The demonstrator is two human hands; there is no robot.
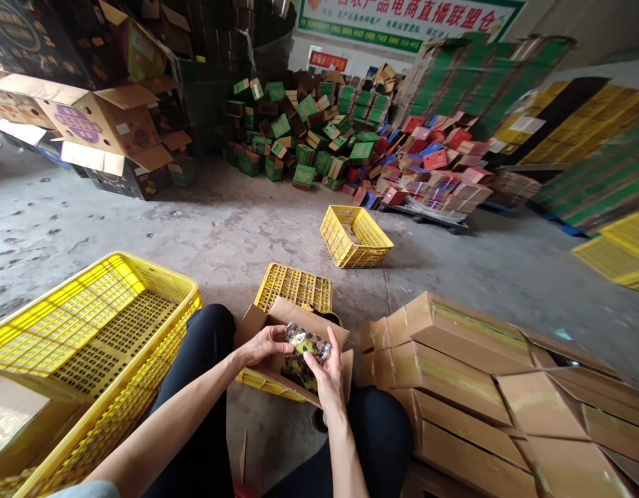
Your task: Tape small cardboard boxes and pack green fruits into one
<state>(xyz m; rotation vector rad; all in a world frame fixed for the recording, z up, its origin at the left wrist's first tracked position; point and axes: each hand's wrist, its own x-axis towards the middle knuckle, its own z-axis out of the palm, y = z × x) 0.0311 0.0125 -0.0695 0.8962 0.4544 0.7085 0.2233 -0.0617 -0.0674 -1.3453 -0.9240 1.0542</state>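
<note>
Between my two hands is a small clear plastic packet (308,342) with dark and yellow-green print; its contents I cannot make out. My left hand (265,344) pinches its left end, and my right hand (327,366) grips its right end. Just below them an open cardboard box (283,311) rests on a yellow crate between my knees. Similar shiny packets (297,373) lie inside the box, partly hidden by my hands.
At my left stands a large yellow crate (143,290) with cardboard in it. Brown cartons (465,373) are stacked at my right. Ahead sits a smaller yellow crate (355,238) on the concrete floor. Farther back are heaped green boxes (303,176) and red boxes (436,159).
</note>
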